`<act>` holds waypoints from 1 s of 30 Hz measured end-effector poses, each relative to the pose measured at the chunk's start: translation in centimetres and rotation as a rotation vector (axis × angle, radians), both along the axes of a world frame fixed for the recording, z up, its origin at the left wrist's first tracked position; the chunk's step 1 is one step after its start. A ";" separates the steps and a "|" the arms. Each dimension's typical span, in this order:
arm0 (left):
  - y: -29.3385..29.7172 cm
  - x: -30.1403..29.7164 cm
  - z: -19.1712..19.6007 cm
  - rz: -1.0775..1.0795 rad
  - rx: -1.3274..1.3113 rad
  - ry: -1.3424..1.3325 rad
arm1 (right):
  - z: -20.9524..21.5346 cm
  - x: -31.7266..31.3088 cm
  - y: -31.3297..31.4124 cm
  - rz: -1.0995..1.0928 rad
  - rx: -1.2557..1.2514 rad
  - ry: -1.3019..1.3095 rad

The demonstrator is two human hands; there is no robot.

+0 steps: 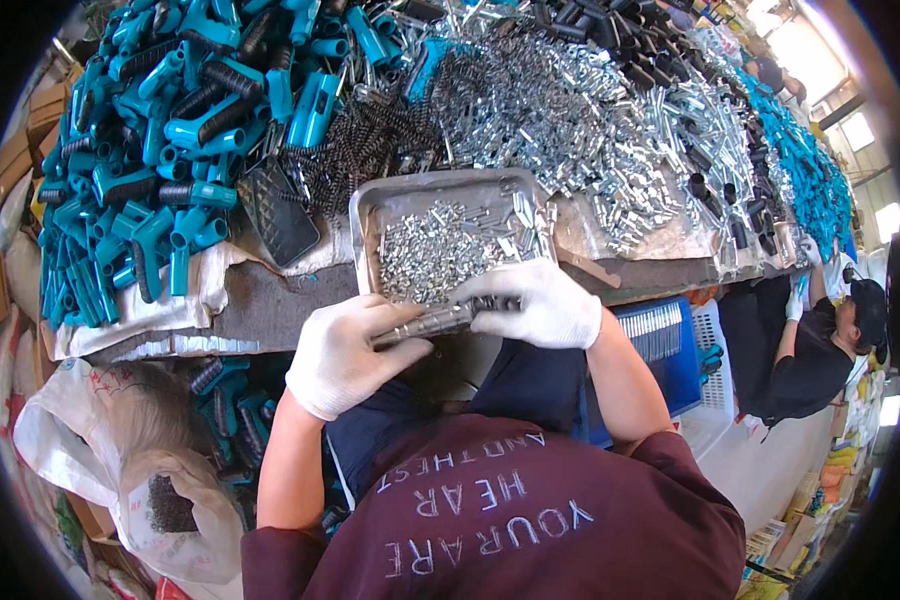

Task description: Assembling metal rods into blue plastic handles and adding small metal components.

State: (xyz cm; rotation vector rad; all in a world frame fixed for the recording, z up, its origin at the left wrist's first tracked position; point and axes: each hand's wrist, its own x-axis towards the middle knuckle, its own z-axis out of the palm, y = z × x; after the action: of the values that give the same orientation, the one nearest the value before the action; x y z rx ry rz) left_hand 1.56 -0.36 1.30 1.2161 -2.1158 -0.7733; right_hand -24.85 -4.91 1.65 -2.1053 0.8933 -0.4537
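Both hands wear white knit gloves and meet at the near rim of a grey metal tray (362,235) heaped with small shiny metal parts (435,245). My left hand (345,358) is closed, thumb and fingers gripping slim silvery metal rods (425,324) held slantwise. My right hand (548,305) curls over the other end of these pieces, where dark coil-like parts (490,304) show between its fingers. The gloves cover much of what is held, so how the pieces fit together cannot be made out.
Teal and black handle-shaped parts (205,120) pile at left, beside dark springs (365,145) and many metal pieces (560,105). A dark phone-like slab (278,215) lies left of the tray. A blue crate (660,350) stands right; another person (820,345) works beyond. A plastic sack (135,450) sits lower left.
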 end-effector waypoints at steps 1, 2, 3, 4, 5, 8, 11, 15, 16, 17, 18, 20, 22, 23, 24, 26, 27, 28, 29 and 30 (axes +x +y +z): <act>0.1 -0.4 0.7 0.002 0.011 -0.008 | -0.8 0.3 0.7 -0.014 -0.007 -0.061; 0.3 -1.1 1.4 0.030 0.021 -0.047 | -1.2 0.6 1.2 -0.021 -0.018 -0.099; 0.5 -2.0 1.7 0.054 0.030 -0.087 | -1.5 0.8 1.7 -0.032 -0.029 -0.136; 0.7 -2.8 1.5 0.048 -0.007 -0.151 | -1.9 1.0 2.4 -0.053 0.062 -0.117; 1.0 -3.2 1.2 0.039 0.004 -0.159 | -2.1 1.1 2.9 -0.077 0.154 -0.097; 1.9 -4.3 0.7 -0.051 -0.080 -0.332 | -2.9 -0.1 3.5 -0.097 0.371 -0.158; 1.6 -4.4 0.6 -0.171 -0.072 -0.171 | -4.0 -1.5 5.3 -0.149 0.527 -0.259; 0.1 -3.7 -1.4 0.230 0.192 -0.086 | -6.0 -5.5 6.9 -0.088 0.713 -0.247; -0.2 -2.9 -2.4 0.357 0.146 -0.039 | -7.2 -7.3 7.3 -0.177 0.738 -0.251; -0.6 -1.2 -4.3 0.429 0.298 0.194 | -9.0 -9.5 7.7 -0.265 0.765 -0.251; -0.9 -0.5 -5.2 0.555 0.482 0.431 | -12.3 -13.0 8.5 -0.411 0.639 -0.292; -1.1 -0.5 -6.5 0.681 0.508 0.595 | -18.8 -18.5 10.2 -1.023 0.631 -0.417; -1.8 -0.3 -6.9 0.741 0.539 0.726 | -24.1 -23.3 12.1 -1.691 0.517 -0.558; -2.0 0.0 -6.9 0.762 0.571 0.820 | -27.3 -25.3 13.1 -1.865 0.320 -0.438; -2.0 0.1 -6.9 0.768 0.589 0.807 | -28.8 -26.4 13.9 -1.868 0.325 -0.438; -2.2 0.0 -6.8 0.768 0.603 0.791 | -30.3 -27.9 14.6 -1.799 0.071 0.299; -2.2 -0.1 -6.9 0.779 0.606 0.775 | -30.4 -27.8 14.3 -1.800 0.077 0.294; -2.2 -0.1 -6.8 0.788 0.608 0.757 | -29.6 -26.9 13.7 -1.744 0.142 0.288; -2.1 0.0 -7.0 0.785 0.606 0.749 | -29.3 -26.2 13.1 -1.687 0.206 0.282; -2.0 0.2 -7.2 0.747 0.599 0.739 | -30.5 -25.9 13.1 -1.578 0.136 0.143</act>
State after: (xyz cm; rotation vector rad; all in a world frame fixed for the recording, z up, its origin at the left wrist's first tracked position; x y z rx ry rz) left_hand 1.73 -2.33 -5.92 1.5405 -0.7562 -1.2620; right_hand -50.76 8.23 -28.83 -0.9026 2.4640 -0.9329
